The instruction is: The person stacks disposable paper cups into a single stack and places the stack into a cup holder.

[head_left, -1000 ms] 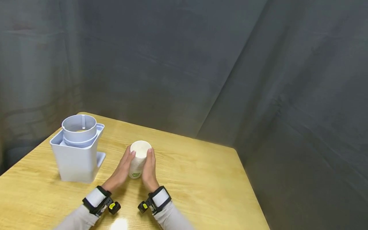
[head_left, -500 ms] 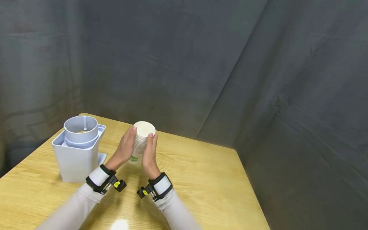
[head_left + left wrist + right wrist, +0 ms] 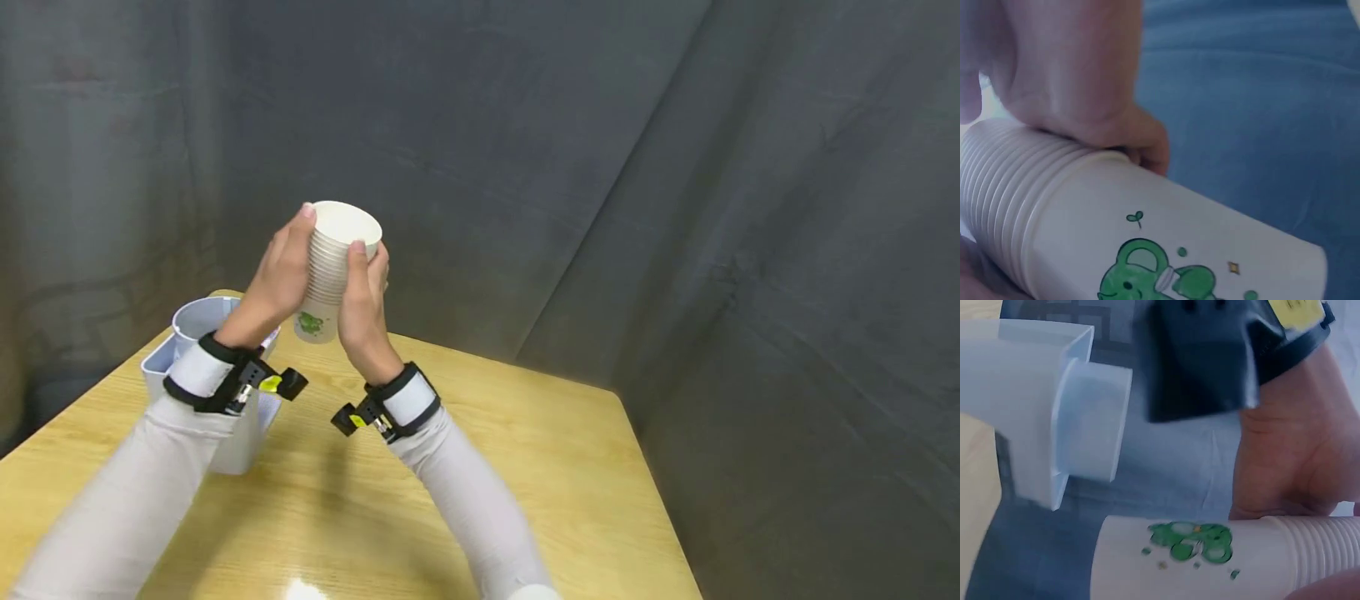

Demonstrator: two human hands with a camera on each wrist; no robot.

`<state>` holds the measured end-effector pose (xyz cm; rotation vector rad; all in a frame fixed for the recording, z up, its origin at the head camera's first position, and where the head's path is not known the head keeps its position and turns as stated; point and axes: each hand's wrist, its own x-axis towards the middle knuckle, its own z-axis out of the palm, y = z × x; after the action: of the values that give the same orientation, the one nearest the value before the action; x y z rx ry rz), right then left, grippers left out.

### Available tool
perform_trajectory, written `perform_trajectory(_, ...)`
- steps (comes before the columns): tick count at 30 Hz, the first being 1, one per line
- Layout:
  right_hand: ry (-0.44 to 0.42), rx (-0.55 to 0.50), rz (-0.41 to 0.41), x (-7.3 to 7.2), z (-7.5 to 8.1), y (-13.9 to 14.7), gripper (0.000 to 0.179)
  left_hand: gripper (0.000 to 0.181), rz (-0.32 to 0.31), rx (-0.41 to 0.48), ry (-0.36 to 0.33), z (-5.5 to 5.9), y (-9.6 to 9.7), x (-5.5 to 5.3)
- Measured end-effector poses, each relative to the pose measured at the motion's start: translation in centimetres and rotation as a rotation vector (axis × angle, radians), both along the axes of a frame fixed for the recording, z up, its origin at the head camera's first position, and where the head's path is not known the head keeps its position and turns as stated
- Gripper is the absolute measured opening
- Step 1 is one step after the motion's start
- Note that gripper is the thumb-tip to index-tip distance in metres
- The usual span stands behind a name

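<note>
A nested stack of white paper cups (image 3: 327, 271) is lifted above the table, mouth up and leaning slightly to the right. My left hand (image 3: 283, 271) grips its left side, thumb near the top rim. Against the right side, my right hand (image 3: 365, 308) holds the same stack, its thumb just under the rim. The lowest cup carries a green cartoon animal print, which shows in the left wrist view on the cup stack (image 3: 1116, 212) and in the right wrist view on the cup stack (image 3: 1254, 550). Most fingers are hidden behind the cups.
Left of the stack stands a pale box-shaped holder (image 3: 240, 437) with a round open tube (image 3: 197, 317) on top, partly hidden by my left wrist. Under everything lies a wooden table (image 3: 525, 475). Grey curtains (image 3: 465, 167) hang behind and to the right.
Both hands have raised the cup stack well off the tabletop, carrying it up and lately leftward toward the holder. The left forearm now covers part of the holder.
</note>
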<state>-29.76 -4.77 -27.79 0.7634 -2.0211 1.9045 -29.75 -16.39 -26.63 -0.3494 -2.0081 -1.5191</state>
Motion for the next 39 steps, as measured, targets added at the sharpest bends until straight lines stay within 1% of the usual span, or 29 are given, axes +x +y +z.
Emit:
perform_trajectory(2,0.006,0.034,0.012,0.0,0.7,-1.1,0.068,0.058,0.008,0.007,-0.026,0.9,-1.5,0.3)
perform_trajectory(4,0.01,0.064,0.062,0.0,1.2,-1.9,0.069,0.056,0.031,0.012,-0.059,1.4,-2.9,0.6)
perform_trajectory(6,0.027,0.069,0.139,-0.1,1.4,-2.6,0.069,0.055,0.051,0.02,-0.077,1.6,-4.1,0.9)
perform_trajectory(8,0.046,0.071,0.236,-0.3,1.4,-3.0,0.07,0.055,0.066,0.026,-0.092,1.6,-5.2,1.0)
perform_trajectory(10,0.051,0.061,0.341,-0.5,1.3,-3.4,0.07,0.054,0.067,0.042,-0.1,1.4,-6.1,1.1)
perform_trajectory(12,0.042,0.054,0.433,-0.5,1.2,-3.7,0.069,0.053,0.051,0.096,-0.101,1.1,-6.8,1.2)
perform_trajectory(13,0.035,0.057,0.463,-0.5,1.1,-3.9,0.069,0.052,0.032,0.132,-0.097,1.0,-7.2,1.3)
perform_trajectory(15,0.024,0.054,0.512,-0.6,1.0,-4.3,0.068,0.05,-0.014,0.233,-0.069,0.6,-7.8,1.3)
perform_trajectory(17,0.031,0.056,0.537,-0.6,0.9,-4.6,0.067,0.049,-0.061,0.341,-0.037,0.4,-8.2,1.2)
perform_trajectory(19,0.042,0.065,0.548,-0.7,0.9,-5.0,0.066,0.049,-0.073,0.381,-0.017,0.3,-8.6,1.2)
perform_trajectory(20,0.041,0.058,0.553,-0.8,0.9,-5.1,0.066,0.048,-0.054,0.371,-0.018,0.3,-8.7,1.2)
perform_trajectory(22,0.03,0.055,0.554,-0.8,0.7,-5.4,0.066,0.048,-0.032,0.362,-0.045,0.0,-8.9,1.2)
perform_trajectory(24,0.004,0.056,0.561,-1.0,0.4,-5.5,0.067,0.048,0.008,0.315,-0.073,-0.4,-9.0,1.2)
perform_trajectory(27,-0.044,0.066,0.572,-1.1,-0.3,-5.7,0.067,0.05,0.038,0.295,-0.109,-1.6,-9.2,1.2)
perform_trajectory(30,-0.086,0.079,0.577,-1.3,-1.4,-5.7,0.066,0.049,0.08,0.225,-0.149,-2.9,-9.4,1.1)
perform_trajectory(32,-0.086,0.093,0.569,-1.4,-2.0,-5.7,0.066,0.048,0.11,0.191,-0.182,-3.6,-9.4,1.1)
perform_trajectory(34,-0.071,0.099,0.569,-1.5,-2.4,-5.6,0.065,0.045,0.13,0.164,-0.208,-3.9,-9.5,1.3)
perform_trajectory(37,-0.026,0.107,0.573,-1.6,-2.5,-5.5,0.064,0.042,0.154,0.151,-0.224,-4.1,-9.4,1.6)
perform_trajectory(39,-0.018,0.108,0.572,-1.7,-2.4,-5.5,0.064,0.038,0.155,0.137,-0.241,-4.1,-9.5,1.7)
